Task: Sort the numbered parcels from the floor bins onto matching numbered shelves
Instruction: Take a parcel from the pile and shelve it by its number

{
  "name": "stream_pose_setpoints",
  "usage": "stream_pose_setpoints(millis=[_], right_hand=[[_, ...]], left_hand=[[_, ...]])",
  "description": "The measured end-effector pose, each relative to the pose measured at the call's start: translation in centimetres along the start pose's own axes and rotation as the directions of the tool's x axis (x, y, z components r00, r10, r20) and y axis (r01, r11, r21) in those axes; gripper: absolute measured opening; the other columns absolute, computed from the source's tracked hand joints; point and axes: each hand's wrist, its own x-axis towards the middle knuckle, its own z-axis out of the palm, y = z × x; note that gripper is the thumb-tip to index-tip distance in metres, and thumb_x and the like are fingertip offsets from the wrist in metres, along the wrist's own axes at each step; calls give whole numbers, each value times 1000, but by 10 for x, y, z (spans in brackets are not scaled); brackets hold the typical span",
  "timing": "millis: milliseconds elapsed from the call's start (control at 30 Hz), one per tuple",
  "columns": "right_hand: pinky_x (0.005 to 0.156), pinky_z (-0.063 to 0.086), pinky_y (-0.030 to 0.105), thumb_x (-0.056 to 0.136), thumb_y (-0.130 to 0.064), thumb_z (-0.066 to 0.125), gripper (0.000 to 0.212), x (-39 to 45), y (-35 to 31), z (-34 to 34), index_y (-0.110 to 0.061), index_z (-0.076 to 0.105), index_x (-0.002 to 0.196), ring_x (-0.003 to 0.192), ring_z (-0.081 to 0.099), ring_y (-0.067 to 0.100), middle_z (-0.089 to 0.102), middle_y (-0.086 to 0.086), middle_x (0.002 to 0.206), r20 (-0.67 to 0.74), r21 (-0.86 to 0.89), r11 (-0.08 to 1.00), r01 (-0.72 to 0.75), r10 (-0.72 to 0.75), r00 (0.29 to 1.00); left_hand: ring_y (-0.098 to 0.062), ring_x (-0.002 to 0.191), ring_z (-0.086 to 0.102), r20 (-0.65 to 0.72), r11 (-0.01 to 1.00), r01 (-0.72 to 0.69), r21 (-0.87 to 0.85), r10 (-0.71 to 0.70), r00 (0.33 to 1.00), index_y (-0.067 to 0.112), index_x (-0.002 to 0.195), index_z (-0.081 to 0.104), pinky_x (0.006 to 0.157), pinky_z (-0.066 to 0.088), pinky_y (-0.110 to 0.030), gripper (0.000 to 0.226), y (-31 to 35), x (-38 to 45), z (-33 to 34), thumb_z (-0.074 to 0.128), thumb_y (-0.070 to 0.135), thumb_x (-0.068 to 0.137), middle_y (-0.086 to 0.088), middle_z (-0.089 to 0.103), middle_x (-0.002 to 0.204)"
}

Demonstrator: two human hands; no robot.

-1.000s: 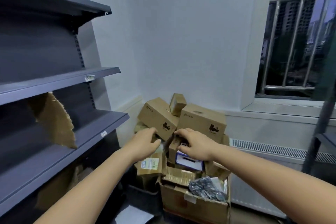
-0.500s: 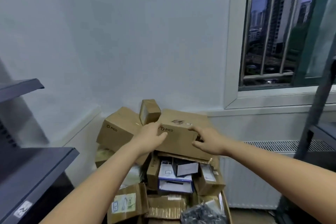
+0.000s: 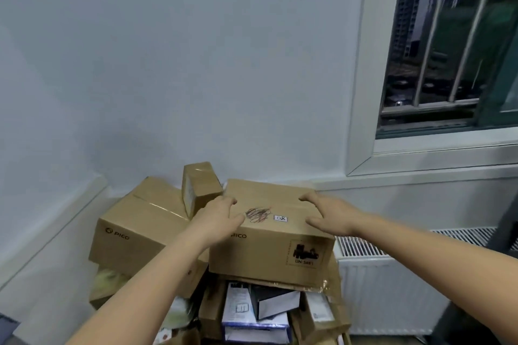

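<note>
A large brown PICO carton (image 3: 269, 252) lies on top of the parcel pile, with a small white number label (image 3: 280, 218) and a pen scribble on its top face. My left hand (image 3: 218, 216) rests on the top near its left edge, fingers reaching toward that edge. On the top right corner lies my right hand (image 3: 328, 217) with fingers spread. Neither hand visibly wraps around the carton. Beneath it, smaller parcels (image 3: 252, 314) fill a floor bin.
A second PICO carton (image 3: 134, 227) leans at the left, with a small taped box (image 3: 197, 190) standing between the two cartons. A white radiator (image 3: 392, 283) runs under the barred window (image 3: 448, 36) at the right. A shelf corner (image 3: 5, 328) shows at bottom left.
My hands moved up from the small parcels in the bin onto the large carton. The view swung right and closer, so the shelves have left the frame.
</note>
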Motion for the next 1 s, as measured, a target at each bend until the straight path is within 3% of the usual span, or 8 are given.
stream_pose_setpoints(millis=[200, 400, 500, 600, 667, 800, 1000], right_hand=[[110, 32, 32, 95, -35, 50, 58, 60, 37, 8, -20, 32, 148, 138, 35, 22, 34, 4, 153, 53, -14, 999, -29, 30, 998], [98, 41, 35, 92, -56, 48, 66, 92, 58, 28, -12, 38, 141, 128, 46, 27, 46, 9, 141, 96, 10, 967, -254, 252, 963], [87, 42, 32, 88, -65, 49, 72, 100, 62, 37, -10, 46, 133, 120, 54, 27, 55, 8, 134, 156, 101, 906, -410, 393, 906], [86, 42, 29, 85, -69, 52, 77, 104, 62, 47, -9, 49, 133, 119, 55, 27, 55, 10, 135, 259, 178, 846, -502, 452, 853], [87, 41, 27, 86, -65, 55, 78, 107, 62, 53, -7, 44, 137, 121, 53, 27, 52, 11, 138, 289, 283, 790, -543, 470, 834], [83, 44, 30, 76, -65, 67, 98, 111, 66, 69, -7, 26, 144, 117, 53, 27, 46, 10, 139, 360, 536, 561, -631, 523, 772], [92, 48, 35, 70, -72, 67, 103, 111, 69, 75, -9, 29, 142, 115, 55, 28, 49, 10, 134, 307, 557, 554, -618, 554, 773]], left_hand=[[-23, 127, 46, -17, 983, 186, -13, -186, 982, 13, 140, 43, 101, 41, -35, 59, -20, 56, 21, 50, 47, 92, -5, 46, 140], [-26, 110, 54, 31, 964, 265, 28, -266, 964, 10, 118, 54, 89, 45, -36, 50, -38, 95, 33, 51, 51, 90, -8, 57, 120], [-25, 111, 55, 61, 949, 315, -1, -314, 947, 9, 120, 51, 87, 46, -33, 56, -45, 109, 41, 53, 55, 87, -7, 58, 121], [-26, 113, 56, 61, 933, 354, -57, -351, 934, 8, 125, 42, 82, 45, -33, 67, -50, 114, 53, 57, 59, 84, -8, 57, 124], [-28, 115, 56, 61, 924, 376, -75, -372, 926, 8, 124, 40, 83, 46, -33, 72, -54, 115, 59, 59, 62, 82, -9, 58, 125], [-30, 118, 54, 80, 905, 401, -139, -394, 916, 7, 129, 39, 87, 46, -35, 81, -60, 118, 68, 60, 67, 79, -10, 57, 127], [-30, 120, 52, 57, 918, 374, -131, -369, 928, 5, 133, 37, 87, 45, -35, 84, -57, 118, 63, 59, 66, 81, -11, 55, 131]])
